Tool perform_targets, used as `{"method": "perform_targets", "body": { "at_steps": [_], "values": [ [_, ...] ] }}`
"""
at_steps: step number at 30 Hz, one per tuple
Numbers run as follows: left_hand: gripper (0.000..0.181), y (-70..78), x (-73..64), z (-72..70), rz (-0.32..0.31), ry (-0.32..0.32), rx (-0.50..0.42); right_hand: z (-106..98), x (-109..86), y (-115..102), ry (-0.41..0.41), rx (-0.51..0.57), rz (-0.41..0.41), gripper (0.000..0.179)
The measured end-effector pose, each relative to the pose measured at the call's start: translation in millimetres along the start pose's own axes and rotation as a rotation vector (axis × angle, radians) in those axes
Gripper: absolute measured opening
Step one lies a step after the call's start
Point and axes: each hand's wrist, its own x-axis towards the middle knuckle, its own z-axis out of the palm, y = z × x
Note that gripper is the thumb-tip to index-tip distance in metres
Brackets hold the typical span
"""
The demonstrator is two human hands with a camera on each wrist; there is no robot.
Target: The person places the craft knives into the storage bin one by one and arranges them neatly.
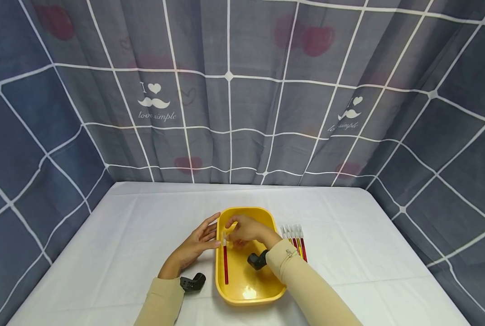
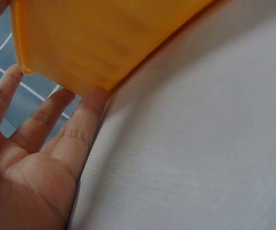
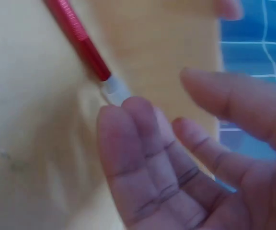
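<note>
A yellow tray (image 1: 250,300) lies on the white table. Inside, along its left wall, is a slim red pen-like tool (image 1: 226,267) with a clear cap; the right wrist view shows a textured band on the red barrel (image 3: 83,36). My left hand (image 1: 196,245) is at the tray's left side, its extended fingers (image 2: 80,129) touching the outer wall. My right hand (image 1: 248,230) is over the tray's inside, fingertips by the tool's clear cap (image 3: 115,91). In the right wrist view its thumb stands apart from the fingers, with nothing pinched between them.
Several similar capped tools (image 1: 301,246), red and yellow, lie side by side just right of the tray, partly behind my right sleeve. A grey curtain (image 1: 205,104) with white lines rises behind the table (image 1: 124,226) and along both sides.
</note>
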Motion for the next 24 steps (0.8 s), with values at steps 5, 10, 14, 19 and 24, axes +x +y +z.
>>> {"method": "perform_targets", "body": {
  "at_steps": [5, 10, 14, 19, 24],
  "values": [
    [0.093, 0.1, -0.9, -0.6, -0.001, 0.002, 0.01, -10, -6.2, 1, -0.038, 0.035, -0.119, 0.034],
    [0.093, -0.6, -1.0, -1.3, 0.007, 0.003, 0.022, -19, -15.8, 1, -0.072, 0.076, -0.2, 0.038],
    [0.092, -1.3, 0.2, -1.6, 0.001, 0.008, 0.031, -25, -25.1, 0, -0.072, 0.071, -0.24, 0.041],
    [0.091, -0.4, -0.1, -0.4, -0.007, 0.019, 0.033, -31, -38.8, -1, -0.067, 0.061, -0.289, 0.041],
    [0.092, 1.0, -1.5, 0.9, -0.016, 0.033, 0.032, -34, -53.2, 0, -0.039, 0.077, -0.362, 0.037]
  ]
}}
